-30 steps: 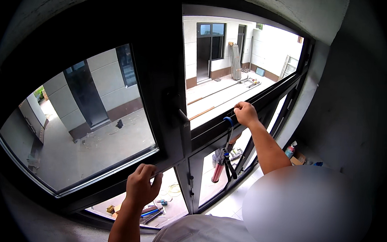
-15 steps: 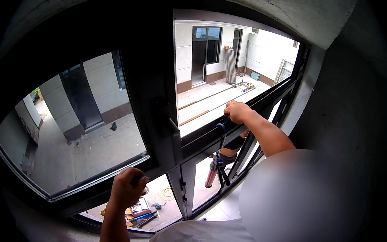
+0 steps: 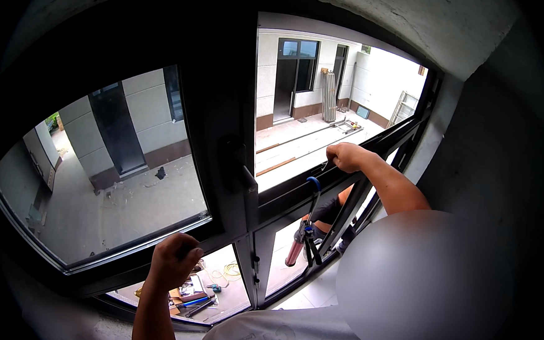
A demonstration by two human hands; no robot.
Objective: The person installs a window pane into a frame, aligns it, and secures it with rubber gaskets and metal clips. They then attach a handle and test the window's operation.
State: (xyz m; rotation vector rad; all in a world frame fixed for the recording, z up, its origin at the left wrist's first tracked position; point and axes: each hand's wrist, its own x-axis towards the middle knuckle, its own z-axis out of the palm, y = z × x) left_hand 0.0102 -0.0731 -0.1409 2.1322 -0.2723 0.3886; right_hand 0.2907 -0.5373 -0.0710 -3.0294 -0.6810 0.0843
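My right hand (image 3: 345, 157) is closed in a pinch at the dark window rail (image 3: 289, 186), under the upper right opening. A thin pale sliver shows at its fingertips, too small to name. Just below that hand, a caulking gun (image 3: 307, 231) with a reddish tube hangs by its blue hook from the rail. My left hand (image 3: 176, 261) is curled closed by the lower edge of the left window sash (image 3: 136, 252). Its fingertips are hidden, so I cannot tell what they hold. A black window handle (image 3: 246, 178) sits on the upright between the two hands.
Behind the lower right opening, part of another person (image 3: 325, 214) shows. Tools, including a teal drill (image 3: 215, 287), and a yellow cord (image 3: 231, 270) lie beyond the lower left pane. Long bars (image 3: 275, 166) lie in the courtyard. A blurred pale patch covers the lower right.
My right hand has shifted slightly right along the rail, and the thin sliver now shows at its fingertips. The person beyond the opening has changed posture. The view has shifted a little.
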